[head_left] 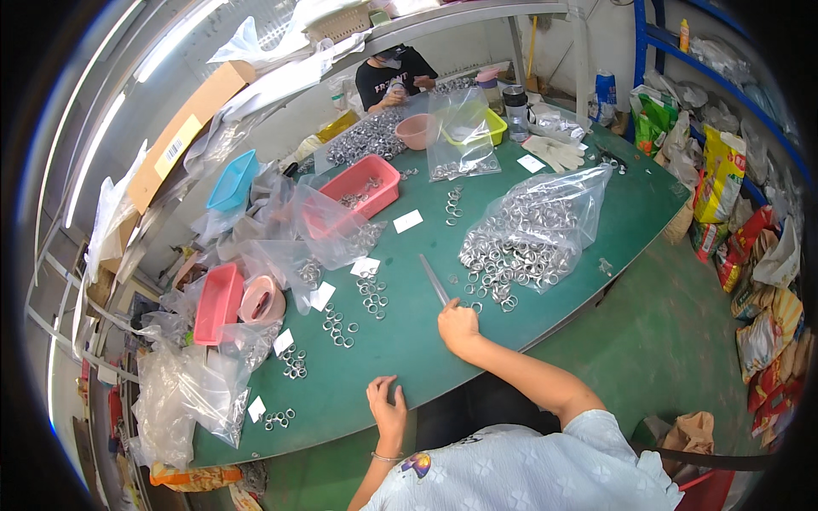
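Observation:
My right hand (458, 326) is closed around the near end of a grey tapered rod, a ring mandrel (433, 278), which points away across the green table. Just right of that hand lie loose metal rings (509, 302), spilling from a large clear bag of rings (532, 226). At the table's near edge is my left hand (388, 407), its fingers apart and nothing in it. Small groups of rings (339, 327) are laid out left of the mandrel, with white paper slips (322, 295) beside them.
Pink trays (218, 304), a pink bowl (262, 300) and clear plastic bags (192, 387) crowd the left side. Across the table a person (394, 78) sits by a heap of rings (366, 139). A black-lidded bottle (515, 112) and gloves (554, 153) lie far right.

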`<state>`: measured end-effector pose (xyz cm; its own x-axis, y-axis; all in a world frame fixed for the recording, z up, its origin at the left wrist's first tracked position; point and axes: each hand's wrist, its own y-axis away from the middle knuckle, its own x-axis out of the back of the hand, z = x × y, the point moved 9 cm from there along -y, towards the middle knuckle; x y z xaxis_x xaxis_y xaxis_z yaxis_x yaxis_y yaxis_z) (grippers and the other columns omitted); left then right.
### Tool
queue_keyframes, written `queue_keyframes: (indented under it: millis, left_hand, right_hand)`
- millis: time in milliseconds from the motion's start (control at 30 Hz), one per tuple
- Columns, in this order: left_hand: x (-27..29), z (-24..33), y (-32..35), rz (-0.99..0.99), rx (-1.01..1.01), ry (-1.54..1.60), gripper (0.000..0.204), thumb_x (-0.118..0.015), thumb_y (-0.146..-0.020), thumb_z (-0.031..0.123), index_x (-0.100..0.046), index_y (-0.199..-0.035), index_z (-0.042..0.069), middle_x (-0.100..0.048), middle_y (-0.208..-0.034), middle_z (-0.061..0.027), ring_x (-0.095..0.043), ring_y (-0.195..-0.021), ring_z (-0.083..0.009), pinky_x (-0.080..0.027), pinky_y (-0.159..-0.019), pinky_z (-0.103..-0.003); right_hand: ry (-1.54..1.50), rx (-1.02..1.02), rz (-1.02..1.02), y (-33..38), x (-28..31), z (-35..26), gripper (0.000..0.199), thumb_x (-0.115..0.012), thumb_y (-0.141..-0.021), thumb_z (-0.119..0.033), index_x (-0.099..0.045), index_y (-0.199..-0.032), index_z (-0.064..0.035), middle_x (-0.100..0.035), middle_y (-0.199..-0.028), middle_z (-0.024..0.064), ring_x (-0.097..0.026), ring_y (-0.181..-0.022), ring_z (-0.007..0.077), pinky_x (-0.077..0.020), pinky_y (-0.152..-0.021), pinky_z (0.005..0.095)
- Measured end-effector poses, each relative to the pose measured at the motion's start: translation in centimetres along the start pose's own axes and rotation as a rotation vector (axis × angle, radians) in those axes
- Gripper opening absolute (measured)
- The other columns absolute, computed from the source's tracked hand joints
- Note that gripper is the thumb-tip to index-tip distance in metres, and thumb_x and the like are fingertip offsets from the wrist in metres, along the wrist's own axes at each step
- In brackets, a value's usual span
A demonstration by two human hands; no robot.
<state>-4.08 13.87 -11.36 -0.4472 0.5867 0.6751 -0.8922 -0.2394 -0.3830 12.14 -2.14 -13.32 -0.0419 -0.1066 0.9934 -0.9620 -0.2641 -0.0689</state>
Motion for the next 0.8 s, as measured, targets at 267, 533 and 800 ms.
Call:
queue_keyframes:
  millis: [267,533,800]
  left_hand:
    - [0.0,-0.2,-0.9,0.099,-0.011,-0.061,0.03,-0.06,-0.073,-0.002,-0.057,-0.103,0.0,-0.052,-0.099,-0.0155,-0.048,-0.094,-0.0317,-0.039,-0.086,-0.037]
    - [0.4,-1.8,-0.7,0.186,0.166,-0.072,0.042,-0.06,-0.074,0.002,-0.047,-0.114,-0.001,-0.05,-0.107,-0.0181,-0.047,-0.101,-0.034,-0.037,-0.089,-0.04]
    - [-0.3,-0.8,-1.6,0.233,0.276,-0.154,0.051,-0.061,-0.072,0.005,-0.042,-0.119,-0.002,-0.051,-0.105,-0.0183,-0.05,-0.099,-0.0326,-0.039,-0.086,-0.039]
  right_hand:
    - [0.159,0.019,-0.075,-0.5,-1.1,0.2,0.054,-0.052,-0.084,-0.032,-0.05,-0.115,0.0127,-0.065,-0.066,0.0064,-0.062,-0.052,0.0143,-0.0441,-0.041,0.0286]
    - [-0.164,0.158,0.421,-10.9,8.1,3.2,0.022,-0.056,-0.082,-0.027,-0.056,-0.079,-0.005,-0.062,-0.067,0.0129,-0.063,-0.06,0.0285,-0.0491,-0.049,0.0392]
    - [-0.406,0.214,0.562,-33.3,4.5,9.1,0.038,-0.056,-0.078,-0.011,-0.05,-0.114,-0.0038,-0.053,-0.107,0.0132,-0.051,-0.101,0.0322,-0.0464,-0.081,0.0419]
